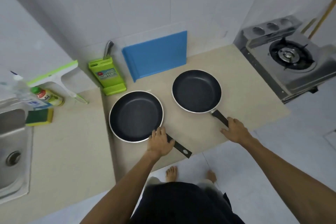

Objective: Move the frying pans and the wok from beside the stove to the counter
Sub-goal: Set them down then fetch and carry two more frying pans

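We find two frying pans flat on the counter (245,100), well left of the stove (291,60): our left hand (160,143) lies over the left pan's (135,115) handle near the rim, fingers loosely curled, grip uncertain; our right hand (236,131) rests at the right pan's (196,91) handle end, fingers spread, apparently not clamped. We judge the pans are being set down or released. No wok in view; next calls for letting go and fetching it.
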`<state>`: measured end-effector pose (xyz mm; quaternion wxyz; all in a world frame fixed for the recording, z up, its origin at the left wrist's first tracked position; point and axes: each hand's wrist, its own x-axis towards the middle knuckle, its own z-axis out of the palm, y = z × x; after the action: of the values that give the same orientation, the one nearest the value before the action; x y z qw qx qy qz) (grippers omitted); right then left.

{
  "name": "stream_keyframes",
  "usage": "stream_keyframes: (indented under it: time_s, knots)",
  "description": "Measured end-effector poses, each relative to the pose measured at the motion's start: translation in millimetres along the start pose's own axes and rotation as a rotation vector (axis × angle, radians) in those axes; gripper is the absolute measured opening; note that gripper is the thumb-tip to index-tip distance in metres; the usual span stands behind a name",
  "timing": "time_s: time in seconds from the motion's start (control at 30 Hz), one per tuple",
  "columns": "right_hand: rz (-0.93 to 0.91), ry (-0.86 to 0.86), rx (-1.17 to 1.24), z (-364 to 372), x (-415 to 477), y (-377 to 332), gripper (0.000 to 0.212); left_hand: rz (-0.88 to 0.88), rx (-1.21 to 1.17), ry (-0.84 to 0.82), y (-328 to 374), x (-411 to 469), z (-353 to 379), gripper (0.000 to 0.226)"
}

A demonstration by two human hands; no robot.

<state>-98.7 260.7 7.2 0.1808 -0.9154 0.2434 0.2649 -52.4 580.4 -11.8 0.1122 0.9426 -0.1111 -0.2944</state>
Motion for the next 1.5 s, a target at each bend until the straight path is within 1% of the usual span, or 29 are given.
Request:
stream_keyframes:
  time_s: [0.2, 0.27, 0.4, 0.5, 0.57, 0.63, 0.7, 0.8, 0.9, 1.0, 1.13, 1.37, 1.5]
  knots:
    - [-0.049, -0.024, -0.057, -7, 58, 23, 0.047, -0.235, -0.161, 0.017, 32, 1, 34, 0.072]
    - [-0.092, -0.064, -0.070, -7, 72, 33, 0.048, -0.343, -0.232, 0.027, 48, -3, 52, 0.071]
    - [-0.196, -0.140, -0.032, -5, 90, 52, 0.054, -0.492, -0.387, 0.052, 80, -3, 80, 0.085]
    - [-0.273, -0.164, -0.016, -2, 102, 58, 0.048, -0.589, -0.558, 0.149, 98, 6, 88, 0.088]
    - [-0.292, -0.157, -0.007, 3, 106, 61, 0.042, -0.680, -0.687, 0.253, 103, 14, 90, 0.080]
    - [-0.304, -0.120, 0.001, 9, 110, 65, 0.038, -0.771, -0.840, 0.349, 103, 24, 93, 0.063]
    - [-0.328, -0.077, 0.016, 17, 113, 70, 0.036, -0.830, -0.962, 0.378, 99, 33, 98, 0.053]
    - [-0.378, -0.043, 0.049, 26, 115, 78, 0.033, -0.874, -1.093, 0.407, 94, 45, 107, 0.047]
    - [-0.401, -0.013, 0.073, 33, 118, 83, 0.031, -0.905, -1.130, 0.482, 93, 52, 116, 0.035]
    - [-0.373, -0.034, 0.102, 37, 121, 81, 0.031, -0.933, -1.123, 0.549, 93, 59, 122, 0.024]
    - [-0.347, -0.071, 0.142, 42, 127, 78, 0.028, -0.940, -1.123, 0.594, 93, 66, 130, 0.019]
    - [-0.313, -0.062, 0.175, 39, 126, 77, 0.019, -0.945, -1.119, 0.655, 95, 61, 119, 0.014]
    - [-0.326, -0.073, 0.164, 20, 123, 81, 0.015, -0.909, -1.107, 0.640, 97, 43, 110, 0.013]
